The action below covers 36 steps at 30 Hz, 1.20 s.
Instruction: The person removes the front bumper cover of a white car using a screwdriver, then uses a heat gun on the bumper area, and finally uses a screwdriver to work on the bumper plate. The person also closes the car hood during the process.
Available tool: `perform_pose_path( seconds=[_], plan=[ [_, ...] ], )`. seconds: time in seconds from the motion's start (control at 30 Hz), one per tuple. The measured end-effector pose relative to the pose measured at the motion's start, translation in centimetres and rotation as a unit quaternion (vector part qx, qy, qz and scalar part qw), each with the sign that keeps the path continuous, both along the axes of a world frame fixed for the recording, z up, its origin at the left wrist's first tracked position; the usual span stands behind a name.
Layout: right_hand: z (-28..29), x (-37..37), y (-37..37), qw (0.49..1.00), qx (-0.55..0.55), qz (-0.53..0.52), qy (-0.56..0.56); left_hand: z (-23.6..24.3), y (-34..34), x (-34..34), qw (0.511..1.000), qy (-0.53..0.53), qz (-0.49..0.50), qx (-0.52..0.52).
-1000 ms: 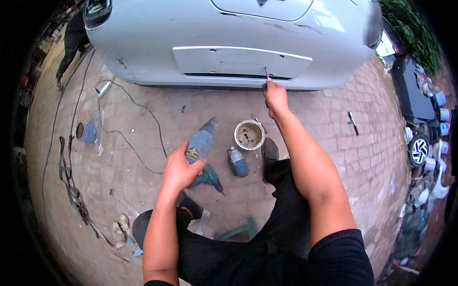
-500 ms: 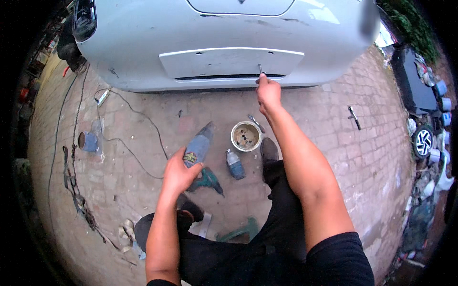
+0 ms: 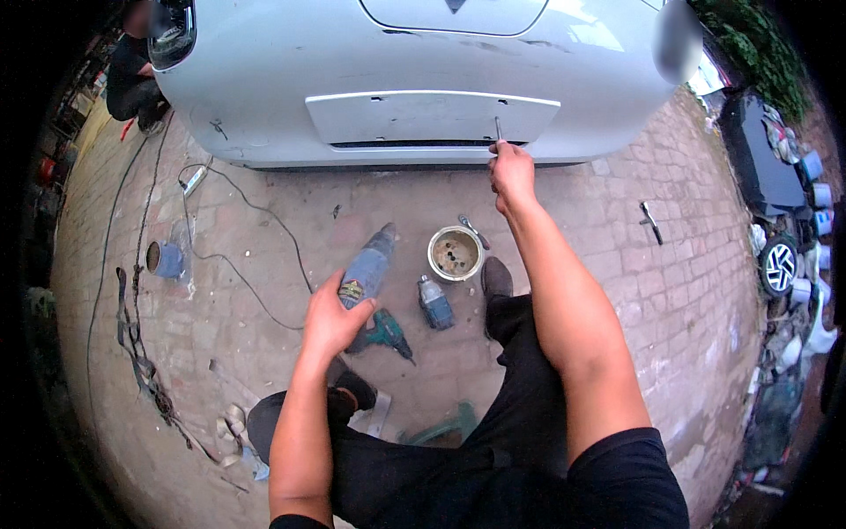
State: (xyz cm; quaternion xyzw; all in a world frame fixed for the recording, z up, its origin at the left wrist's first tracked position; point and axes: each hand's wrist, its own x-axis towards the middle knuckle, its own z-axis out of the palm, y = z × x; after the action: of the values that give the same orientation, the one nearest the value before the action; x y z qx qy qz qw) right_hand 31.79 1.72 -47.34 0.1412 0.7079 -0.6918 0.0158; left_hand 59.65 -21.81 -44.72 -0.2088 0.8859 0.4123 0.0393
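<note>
My right hand (image 3: 511, 172) is stretched forward and closed on a thin metal tool (image 3: 498, 130), whose tip touches the recessed plate panel (image 3: 423, 116) of a white car's bumper (image 3: 264, 97). My left hand (image 3: 333, 317) grips a grey-blue power tool (image 3: 368, 264) and holds it above the paving. On the ground just under it lies a green cordless drill (image 3: 385, 333). A smaller dark tool (image 3: 435, 302) lies next to it. A round tin with small parts inside (image 3: 456, 254) stands near my right foot (image 3: 496, 280).
I squat on brick paving. A cable (image 3: 256, 220) runs from a plug block (image 3: 194, 180) at the left. A blue cup (image 3: 166, 259), a strap (image 3: 132, 335) and a wrench (image 3: 650, 220) lie about. Wheels and parts (image 3: 780, 264) pile at the right. A person (image 3: 132, 75) crouches far left.
The view has shifted so the car sits higher in frame. My right hand has stayed at the bumper panel with the thin tool, and my left hand still holds the power tool.
</note>
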Motion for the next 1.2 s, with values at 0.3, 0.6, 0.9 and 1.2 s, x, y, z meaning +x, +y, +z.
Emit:
perform_pose_path(
  seconds=[0.3,0.6,0.9,1.2],
  plan=[
    [-2.3,3.7,-8.0,0.977,-0.096,0.163,-0.096,-2.9,-0.8,0.6,0.999,0.010,0.000,-0.034],
    [-1.0,3.7,-14.8,0.981,-0.123,0.123,-0.081,-2.9,-1.6,1.5,0.999,-0.005,0.028,-0.016],
    [-0.8,1.5,-15.2,0.979,-0.158,0.091,-0.089,-3.3,-2.9,2.0,0.968,0.018,0.154,0.199],
    [0.7,10.1,-10.8,0.939,0.072,0.335,-0.040,-0.8,-6.4,2.9,0.822,0.123,0.253,0.495]
  ],
)
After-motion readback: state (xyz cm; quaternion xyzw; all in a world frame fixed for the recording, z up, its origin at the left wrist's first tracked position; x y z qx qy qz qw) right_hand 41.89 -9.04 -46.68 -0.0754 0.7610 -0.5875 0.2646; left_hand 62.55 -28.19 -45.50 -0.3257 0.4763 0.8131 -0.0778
